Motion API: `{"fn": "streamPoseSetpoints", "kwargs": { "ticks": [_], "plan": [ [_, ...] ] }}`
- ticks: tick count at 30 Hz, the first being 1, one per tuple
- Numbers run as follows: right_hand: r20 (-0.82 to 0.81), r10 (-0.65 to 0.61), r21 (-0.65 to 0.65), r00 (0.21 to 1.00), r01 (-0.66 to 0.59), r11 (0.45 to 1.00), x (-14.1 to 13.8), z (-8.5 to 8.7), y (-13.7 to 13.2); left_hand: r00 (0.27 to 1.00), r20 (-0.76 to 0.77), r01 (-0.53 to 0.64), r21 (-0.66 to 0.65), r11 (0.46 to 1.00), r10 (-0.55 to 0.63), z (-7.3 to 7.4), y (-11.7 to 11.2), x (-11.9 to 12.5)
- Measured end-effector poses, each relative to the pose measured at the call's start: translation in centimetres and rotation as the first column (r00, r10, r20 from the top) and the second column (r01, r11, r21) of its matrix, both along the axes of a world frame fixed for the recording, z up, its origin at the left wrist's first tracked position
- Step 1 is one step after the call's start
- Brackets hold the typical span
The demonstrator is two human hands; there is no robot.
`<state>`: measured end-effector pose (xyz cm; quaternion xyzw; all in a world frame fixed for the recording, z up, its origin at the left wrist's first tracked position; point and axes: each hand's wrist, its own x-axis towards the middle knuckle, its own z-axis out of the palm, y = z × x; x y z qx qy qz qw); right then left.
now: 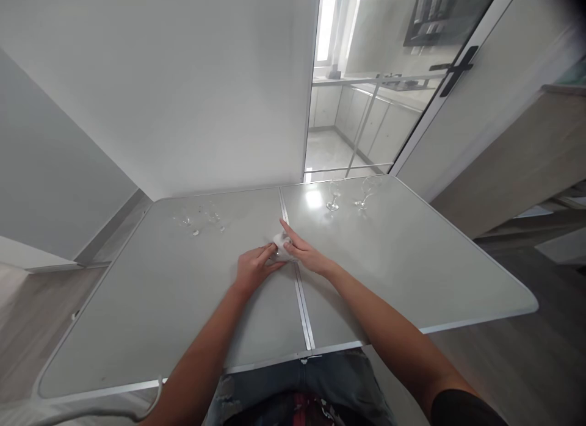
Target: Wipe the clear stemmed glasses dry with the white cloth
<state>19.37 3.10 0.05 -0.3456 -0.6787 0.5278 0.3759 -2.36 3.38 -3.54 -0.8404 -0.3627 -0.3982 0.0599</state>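
The left hand point(254, 267) and the right hand point(306, 254) meet over the center of the table point(389, 261). Both grasp a small white item point(278, 238), positioned between them at the metal center seam point(302, 304). The left fingers close on its near left side; the right thumb presses its right side, with a finger extended along the far side. The material and any contents of the item are too small to identify. Two clear stemmed glasses point(334, 200) point(361, 201) stand upright, side by side, near the rear edge, right of the seam. Further transparent glassware point(213, 215) is located at the rear left; its orientation cannot be determined.
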Motion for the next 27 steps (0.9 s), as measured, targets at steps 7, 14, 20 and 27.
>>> {"fn": "streamPoseSetpoints", "kwargs": {
  "ticks": [7,14,20,27],
  "plan": [
    [0.087,0.089,0.188,0.992,-0.104,0.977,1.4,0.2,0.7,0.992,-0.044,-0.128,-0.200,0.971,0.121,0.7,-0.2,0.0],
    [0.331,0.143,0.374,0.933,-0.269,0.888,2.6,1.4,0.7,0.999,0.021,-0.027,-0.463,0.886,0.041,0.9,-0.2,0.0],
    [-0.138,-0.093,-0.007,0.986,0.093,0.996,0.9,1.2,0.6,0.991,-0.068,-0.131,-0.234,0.963,0.118,-0.2,0.5,-0.1],
    [0.006,-0.215,0.098,0.976,0.214,0.972,0.9,1.3,0.5,0.991,0.094,-0.064,-0.295,0.953,0.096,0.3,-0.1,0.9]
  ]
}}
